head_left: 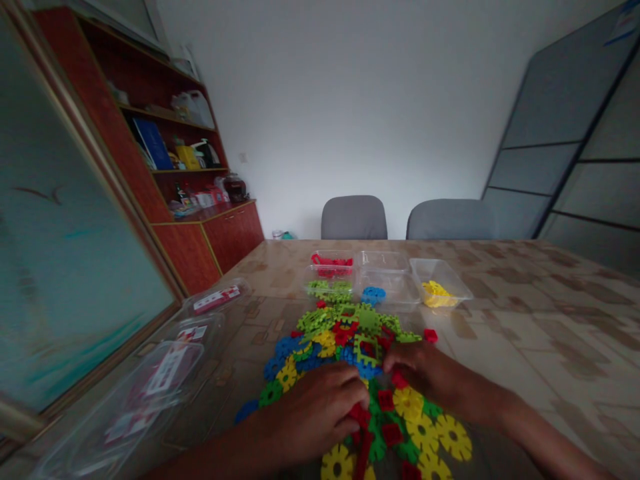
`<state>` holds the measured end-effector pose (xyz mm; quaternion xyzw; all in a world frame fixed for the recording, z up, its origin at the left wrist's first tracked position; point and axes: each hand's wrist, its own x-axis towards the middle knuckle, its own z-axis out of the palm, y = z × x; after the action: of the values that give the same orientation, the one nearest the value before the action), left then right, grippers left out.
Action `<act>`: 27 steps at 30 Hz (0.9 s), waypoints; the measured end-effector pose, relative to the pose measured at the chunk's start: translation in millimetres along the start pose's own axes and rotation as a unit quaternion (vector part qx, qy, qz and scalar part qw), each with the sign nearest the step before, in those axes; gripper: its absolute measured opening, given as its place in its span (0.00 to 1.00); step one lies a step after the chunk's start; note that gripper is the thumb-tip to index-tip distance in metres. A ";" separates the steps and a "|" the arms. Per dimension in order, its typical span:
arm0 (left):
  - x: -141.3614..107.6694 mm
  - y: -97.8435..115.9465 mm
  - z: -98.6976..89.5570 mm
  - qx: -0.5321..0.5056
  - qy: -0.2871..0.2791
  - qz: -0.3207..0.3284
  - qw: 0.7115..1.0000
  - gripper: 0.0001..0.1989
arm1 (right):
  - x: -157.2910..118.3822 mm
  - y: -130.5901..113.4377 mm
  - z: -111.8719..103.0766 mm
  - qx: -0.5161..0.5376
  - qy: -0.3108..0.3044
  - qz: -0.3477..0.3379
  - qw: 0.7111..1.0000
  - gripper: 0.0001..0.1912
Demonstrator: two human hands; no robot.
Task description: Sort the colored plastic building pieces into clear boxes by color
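Observation:
A heap of plastic interlocking pieces in red, yellow, blue and green lies in front of me. My left hand (327, 408) is over the near part of the heap, fingers curled round a red plastic piece (359, 415). Yellow notched discs (425, 433) lie to its right. At the right side of the heap is my right hand (419, 368), its fingers bent down among the pieces near a light green square piece (367, 350). Whatever its fingertips grip is hidden. Blue notched discs (287, 347) lie on the heap's left side.
Behind the heap stand clear tubs: one with red pieces (333, 264), one with light green pieces (330, 289), one with a few blue discs (373, 295), one with yellow pieces (437, 295). Clear lids (170, 367) lie at left. Grey chairs (354, 217) stand beyond the table.

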<state>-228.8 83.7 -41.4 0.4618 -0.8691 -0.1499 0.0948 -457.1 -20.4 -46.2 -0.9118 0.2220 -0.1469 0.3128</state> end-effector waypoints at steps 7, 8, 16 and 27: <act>-3.5 1.6 -3.1 0.008 -0.005 -0.011 1.000 0.10 | -3.5 -13.2 8.1 -0.018 -0.039 0.021 0.999 0.08; -3.5 2.3 -3.3 0.007 -0.009 -0.009 1.000 0.10 | -4.1 -14.0 10.1 -0.021 -0.041 0.027 0.999 0.06; -3.8 5.6 -2.9 -0.001 -0.021 -0.021 1.000 0.14 | -4.3 -5.4 14.8 0.001 -0.024 0.028 0.999 0.08; -4.3 9.8 -2.6 -0.009 -0.015 0.000 1.000 0.12 | -20.5 24.3 -44.2 -0.089 -0.005 0.096 0.991 0.09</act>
<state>-233.2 92.0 -35.7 0.4582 -0.8693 -0.1645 0.0856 -500.2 -49.7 -30.6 -0.9110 0.3194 -0.0909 0.2446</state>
